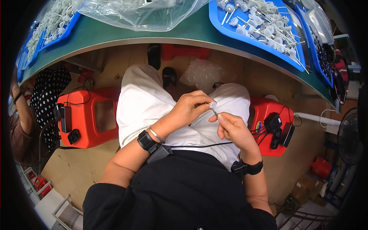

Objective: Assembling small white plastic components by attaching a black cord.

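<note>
Over my lap, my left hand (190, 107) pinches a small whitish, translucent plastic piece (213, 104) between thumb and fingertips. Just below and to the right, my right hand (234, 129) is closed on a thin grey metal rod (214, 112), held between thumb and forefinger. The rod's upper end meets the plastic piece; whether it sits inside it is too small to tell. In a blue tray (253, 43) at the far right of the table lie many similar whitish plastic pieces (264, 27) with thin stems.
The green table (126, 32) curves across the far side, with a clear plastic bag (145, 15) on it. Another blue tray (61, 34) stands far left. Red stools (86, 130) with black devices flank my legs. A co-worker's arm (25, 115) shows at left; a fan (350, 136) stands right.
</note>
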`<state>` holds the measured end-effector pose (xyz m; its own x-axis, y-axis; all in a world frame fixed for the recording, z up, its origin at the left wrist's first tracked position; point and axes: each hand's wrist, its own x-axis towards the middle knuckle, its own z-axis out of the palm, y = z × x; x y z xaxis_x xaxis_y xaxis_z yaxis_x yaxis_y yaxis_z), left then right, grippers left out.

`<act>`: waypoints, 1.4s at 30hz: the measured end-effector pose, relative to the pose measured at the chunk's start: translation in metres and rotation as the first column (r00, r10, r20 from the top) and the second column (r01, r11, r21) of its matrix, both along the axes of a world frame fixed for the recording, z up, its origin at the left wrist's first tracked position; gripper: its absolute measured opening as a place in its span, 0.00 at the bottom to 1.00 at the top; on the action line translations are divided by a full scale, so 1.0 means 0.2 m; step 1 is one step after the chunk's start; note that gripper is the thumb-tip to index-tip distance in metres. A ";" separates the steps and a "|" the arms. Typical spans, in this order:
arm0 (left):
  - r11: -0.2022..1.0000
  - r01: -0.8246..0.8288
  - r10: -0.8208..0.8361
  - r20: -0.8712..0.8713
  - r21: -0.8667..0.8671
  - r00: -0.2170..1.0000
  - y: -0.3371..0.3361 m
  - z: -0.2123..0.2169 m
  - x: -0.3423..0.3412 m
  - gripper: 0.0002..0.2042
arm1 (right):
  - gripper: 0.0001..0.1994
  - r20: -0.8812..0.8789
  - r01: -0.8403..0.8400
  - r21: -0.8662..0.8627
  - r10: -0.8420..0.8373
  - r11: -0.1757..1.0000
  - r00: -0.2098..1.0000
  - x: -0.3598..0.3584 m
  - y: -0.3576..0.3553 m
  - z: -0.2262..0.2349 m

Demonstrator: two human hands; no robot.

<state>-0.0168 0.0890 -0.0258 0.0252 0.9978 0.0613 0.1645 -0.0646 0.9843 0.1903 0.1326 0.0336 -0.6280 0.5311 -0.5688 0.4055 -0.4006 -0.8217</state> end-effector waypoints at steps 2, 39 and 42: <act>1.000 0.008 -0.008 0.008 -0.008 1.000 0.00 -0.01 0.00 0.07 | 0.20 -0.043 0.020 -0.118 -0.025 0.993 0.999 0.00 0.01 -0.01; 0.985 0.014 -0.002 0.073 -0.170 0.997 0.01 -0.06 0.01 0.07 | 0.19 -0.059 0.010 -0.103 -0.016 0.995 0.998 -0.01 0.02 -0.04; 0.986 0.005 0.007 0.068 -0.166 0.998 0.00 -0.07 0.01 0.07 | 0.19 -0.045 0.008 -0.058 -0.011 0.998 0.999 -0.02 0.02 -0.03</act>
